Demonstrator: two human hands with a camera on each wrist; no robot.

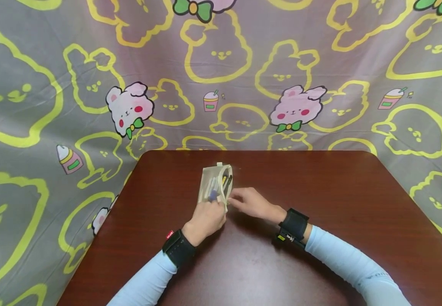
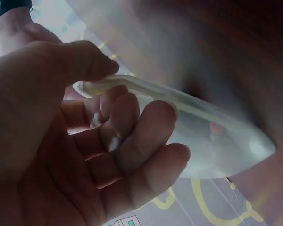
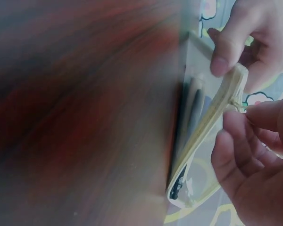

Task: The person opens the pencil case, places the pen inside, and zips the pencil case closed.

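A translucent pencil case (image 1: 205,182) with a cream zipper edge (image 3: 208,121) stands tilted on the table, its zipper side gaping toward the right. Pens (image 1: 212,185) show through its wall, and a dark pen (image 3: 178,184) lies by the opening in the right wrist view. My left hand (image 1: 207,219) grips the near end of the case, thumb on one side and curled fingers on the other. At that same end, my right hand (image 1: 255,203) pinches the zipper pull (image 3: 236,104) between thumb and forefinger.
The brown wooden table (image 1: 320,182) spreads around both hands. Behind it hangs a grey curtain (image 1: 243,89) with cartoon bears and rabbits. Each wrist wears a black band (image 1: 294,224).
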